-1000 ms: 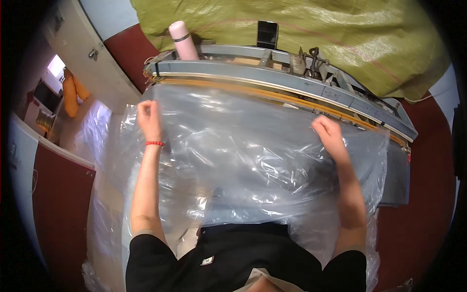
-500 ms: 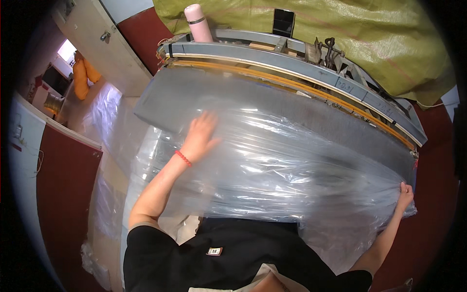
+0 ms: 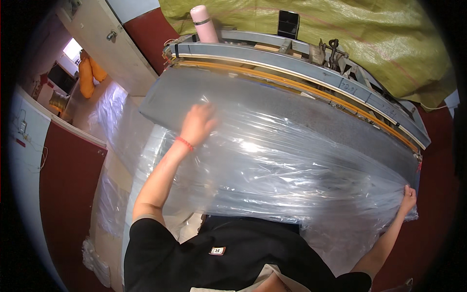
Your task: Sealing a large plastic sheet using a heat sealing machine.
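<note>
Plastic film [image 3: 292,168] lies over the near part of the grey desk [image 3: 182,87]; I see the right hand [image 3: 410,197] clamped on the film's right edge, the left hand [image 3: 197,124], blurred, fingers apart, at its left.

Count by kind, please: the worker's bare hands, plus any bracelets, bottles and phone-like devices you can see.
Bare left hand plus bare right hand, pinching clear, crinkled plastic sheeting: 2
Red beaded bracelet: 1
Pink cylindrical bottle: 1
Black rectangular phone-like device: 1
Total: 5
</note>
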